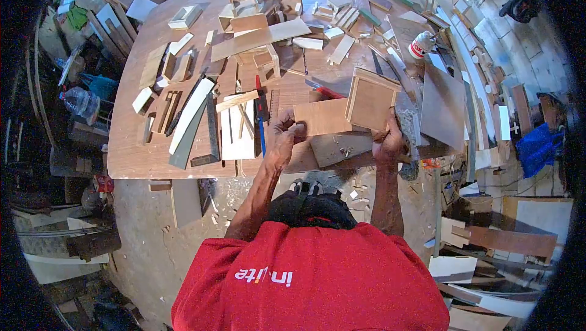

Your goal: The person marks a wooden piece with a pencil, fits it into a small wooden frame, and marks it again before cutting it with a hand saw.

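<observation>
Gripping plywood panel point(322, 117), framed box point(370, 100): both hands point(284, 137).

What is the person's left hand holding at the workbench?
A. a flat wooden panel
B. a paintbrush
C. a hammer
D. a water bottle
A: the left hand grips the edge of a flat wooden panel, while the right hand steadies a small wooden frame next to it.
</observation>
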Action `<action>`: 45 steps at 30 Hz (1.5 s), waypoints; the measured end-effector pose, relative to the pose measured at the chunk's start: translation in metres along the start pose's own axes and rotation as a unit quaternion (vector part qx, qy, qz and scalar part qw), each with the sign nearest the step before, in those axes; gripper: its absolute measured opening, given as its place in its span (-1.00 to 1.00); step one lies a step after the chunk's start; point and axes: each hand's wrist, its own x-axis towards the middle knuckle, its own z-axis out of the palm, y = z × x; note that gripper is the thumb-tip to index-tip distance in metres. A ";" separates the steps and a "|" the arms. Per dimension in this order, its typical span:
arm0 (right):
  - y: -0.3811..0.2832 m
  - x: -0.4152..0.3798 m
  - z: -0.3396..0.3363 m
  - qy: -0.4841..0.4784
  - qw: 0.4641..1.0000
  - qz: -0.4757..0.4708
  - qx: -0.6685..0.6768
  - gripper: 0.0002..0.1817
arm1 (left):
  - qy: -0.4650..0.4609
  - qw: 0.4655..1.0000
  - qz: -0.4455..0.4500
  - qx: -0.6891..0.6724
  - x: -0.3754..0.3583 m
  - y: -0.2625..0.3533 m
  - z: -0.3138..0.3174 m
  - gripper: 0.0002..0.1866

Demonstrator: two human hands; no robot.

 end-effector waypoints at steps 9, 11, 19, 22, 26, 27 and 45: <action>0.007 -0.033 0.045 0.063 0.997 -0.009 0.046 -0.66 | 0.028 0.998 -0.008 -0.053 0.003 0.018 -0.026 -0.74; 0.014 -0.037 0.047 0.096 0.993 -0.016 0.059 -0.66 | 0.024 0.997 -0.007 -0.070 0.011 0.013 -0.040 -0.80; 0.044 -0.041 0.020 0.020 0.999 -0.045 -0.015 -0.60 | 0.012 0.995 -0.066 -0.075 0.012 0.031 -0.049 -0.94; 0.045 -0.038 0.025 0.031 0.999 -0.024 0.030 -0.60 | -0.015 0.990 -0.056 -0.129 0.015 0.028 -0.055 -0.91; 0.045 -0.035 0.035 0.023 0.999 -0.017 0.020 -0.59 | 0.008 0.986 -0.054 -0.156 0.016 0.030 -0.046 -0.85; 0.046 -0.034 0.039 0.012 1.000 -0.015 0.024 -0.60 | 0.010 0.987 -0.055 -0.151 0.014 0.035 -0.042 -0.83; 0.052 -0.019 0.054 -0.012 0.999 0.048 0.009 -0.62 | 0.062 0.987 -0.074 -0.125 0.028 0.005 -0.028 -0.74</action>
